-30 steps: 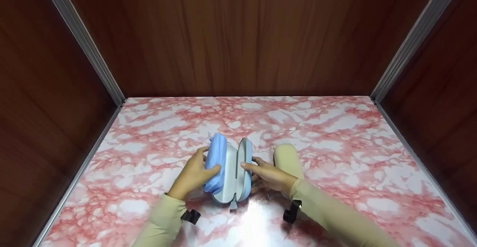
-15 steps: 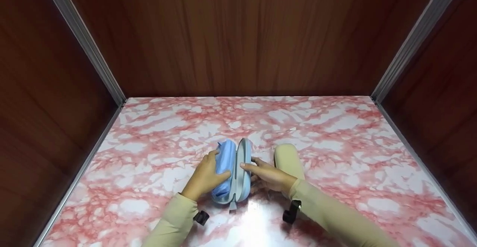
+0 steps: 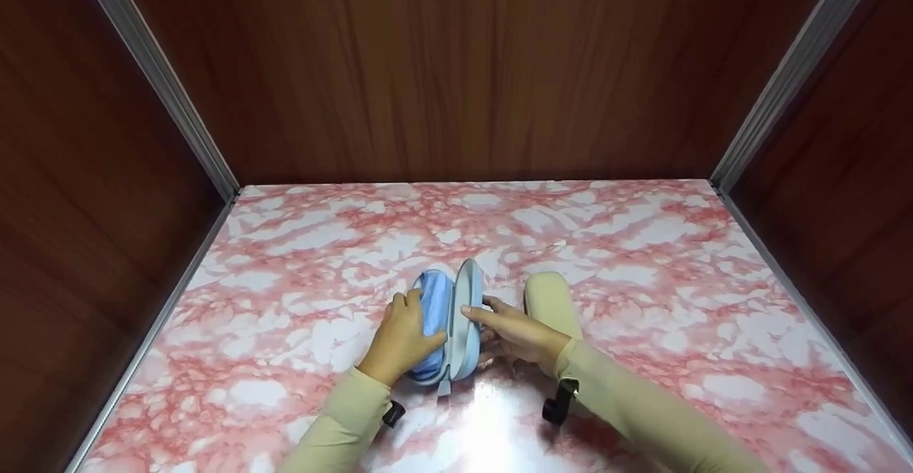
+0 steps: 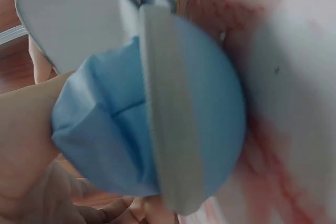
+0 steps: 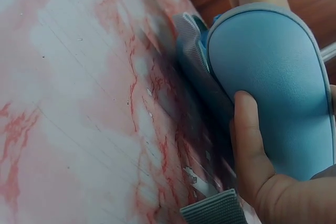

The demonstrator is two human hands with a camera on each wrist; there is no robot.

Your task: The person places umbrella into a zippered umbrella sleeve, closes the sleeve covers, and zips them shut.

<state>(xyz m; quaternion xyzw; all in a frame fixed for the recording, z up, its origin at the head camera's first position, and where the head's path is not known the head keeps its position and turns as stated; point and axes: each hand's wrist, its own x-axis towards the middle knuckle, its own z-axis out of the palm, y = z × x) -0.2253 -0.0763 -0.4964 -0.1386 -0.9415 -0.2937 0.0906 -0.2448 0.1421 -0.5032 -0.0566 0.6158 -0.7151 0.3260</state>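
A light blue case [image 3: 468, 355] stands unfolded in the middle of the table, its grey-lined lid raised on the right. In its left half lies a crumpled blue fabric bundle [image 3: 435, 309], which bulges above the rim in the left wrist view [image 4: 105, 124]. My left hand [image 3: 403, 334] grips this bundle, thumb on the near right side and fingers at the far left. My right hand [image 3: 519, 332] holds the lid, thumb against the inner face and fingers behind it. The lid's smooth outside [image 5: 273, 72] shows in the right wrist view.
A beige case [image 3: 552, 303] lies just right of my right hand, partly behind the forearm. A short grey tab [image 3: 444, 389] sticks out from the blue case's near end. Brown wood-grain panels [image 3: 456, 73] bound the red-and-white marbled table [image 3: 299, 245].
My left hand has moved right and brought the blue fabric bundle from above the case's left edge down into its left half. My right hand has stayed on the lid.
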